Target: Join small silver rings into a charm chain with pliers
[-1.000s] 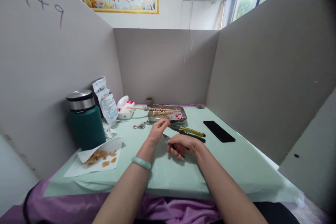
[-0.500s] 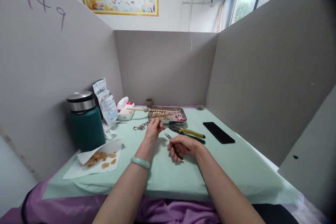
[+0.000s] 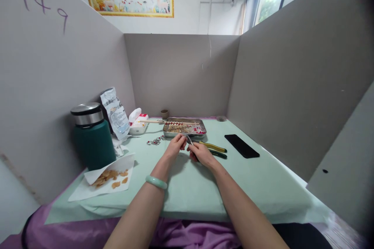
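Observation:
My left hand [image 3: 176, 145] is closed in a pinch just in front of the tray; what its fingertips hold is too small to make out. Close beside it, my right hand [image 3: 201, 153] is wrapped round small pliers [image 3: 189, 140], whose tips point up toward my left fingertips. Whether the tips touch anything I cannot tell. Behind both hands lies a metal tray [image 3: 200, 136] with gold-coloured bits and red pieces in it. A thin stick [image 3: 152, 121] strung with red beads rests across the tray. Larger yellow-and-green-handled pliers [image 3: 214, 147] lie partly hidden behind my right hand.
A beaded chain [image 3: 156, 140] lies left of the tray. Farther left are a green flask [image 3: 94, 142], a foil pouch [image 3: 115, 111], a tissue pack [image 3: 139, 125] and chips [image 3: 108, 177] on paper. A black phone [image 3: 242, 146] lies right. Grey partitions [image 3: 182, 76] enclose the table.
My right hand has moved up and left with the small pliers, bringing their tips to my left fingertips. The pliers now point more upward. The view has shifted slightly.

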Motion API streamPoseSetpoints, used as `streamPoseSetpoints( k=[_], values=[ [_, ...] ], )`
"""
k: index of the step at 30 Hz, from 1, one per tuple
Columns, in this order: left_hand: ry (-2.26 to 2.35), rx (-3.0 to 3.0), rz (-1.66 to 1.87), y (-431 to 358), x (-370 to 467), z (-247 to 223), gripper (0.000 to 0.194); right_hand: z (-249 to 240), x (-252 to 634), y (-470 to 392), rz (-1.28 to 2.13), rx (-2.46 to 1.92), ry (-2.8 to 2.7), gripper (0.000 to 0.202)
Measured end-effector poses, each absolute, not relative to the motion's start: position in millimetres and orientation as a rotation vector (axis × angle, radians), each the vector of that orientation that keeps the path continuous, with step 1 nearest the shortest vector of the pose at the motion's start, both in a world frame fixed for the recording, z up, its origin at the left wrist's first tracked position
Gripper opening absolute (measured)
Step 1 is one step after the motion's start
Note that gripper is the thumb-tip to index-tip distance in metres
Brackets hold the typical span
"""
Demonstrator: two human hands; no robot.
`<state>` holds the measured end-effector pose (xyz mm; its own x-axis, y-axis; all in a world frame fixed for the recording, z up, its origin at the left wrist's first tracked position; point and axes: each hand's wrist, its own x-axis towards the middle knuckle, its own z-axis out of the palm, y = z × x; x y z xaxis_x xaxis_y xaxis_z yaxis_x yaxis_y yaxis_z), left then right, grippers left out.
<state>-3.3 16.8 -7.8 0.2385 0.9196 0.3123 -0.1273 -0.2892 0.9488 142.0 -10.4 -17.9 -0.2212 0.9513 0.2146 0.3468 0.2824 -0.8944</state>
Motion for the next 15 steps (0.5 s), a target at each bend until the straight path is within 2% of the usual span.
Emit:
streamPoseSetpoints(
  k=[8,15],
  values=[
    [0.868,1.538,1.227,19.0,-3.1,-9.2,0.028,-12.1,142.8,-15.8,0.409,-1.386,-1.948,0.035],
    [0.902,1.594,1.216,23.6,-4.0,-12.1,0.022,-13.7,141.6,-14.7,0.211,-1.509,-2.004,0.035]
  ],
)
